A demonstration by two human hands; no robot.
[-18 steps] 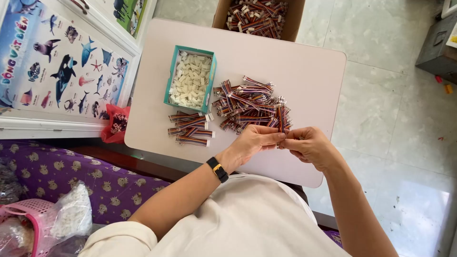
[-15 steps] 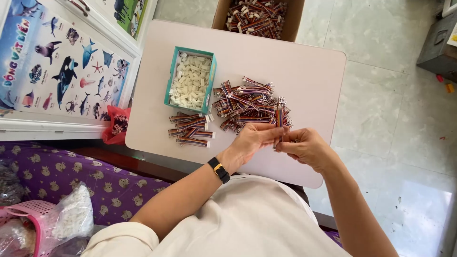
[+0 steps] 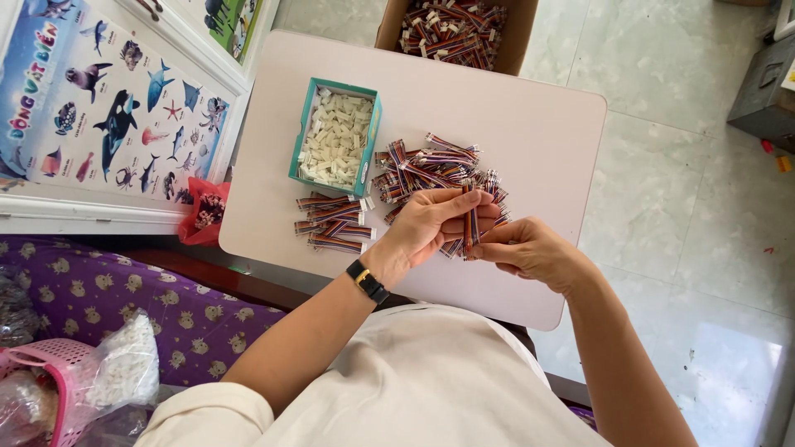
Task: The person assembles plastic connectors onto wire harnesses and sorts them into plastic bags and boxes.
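At the far left a pink plastic basket (image 3: 51, 364) and a clear bag of small white pieces (image 3: 124, 364) are seen on a purple patterned cover; above them a sea-animal picture chart (image 3: 108, 108) is leaned beside the pale pink rectangular table (image 3: 538, 124); a small red pouch (image 3: 203, 211) is lodged at the table's left edge. On the table a teal cardboard box of small white plastic connectors (image 3: 335, 136) is set, and just below it a short row of finished rainbow-coloured ribbon cables (image 3: 331, 223) is laid side by side; to the right of the box a loose heap of the same multicoloured cables (image 3: 431, 170) is piled, and at the table's far edge a brown cardboard carton (image 3: 455, 29) filled with more of them is stood.

The left hand (image 3: 426, 228), with a black wristwatch (image 3: 367, 281) at the wrist, is curled with thumb and fingers closed on a single rainbow ribbon cable (image 3: 470, 219), held upright over the near side of the heap; the right hand (image 3: 530, 248) is closed on the lower end of the same cable, fingertips pinched together. The step in hand is judged to be the fitting or checking of one cable's end; whether a connector is already seated cannot be told. The next move would probably call for the cable to be set down with the finished row.
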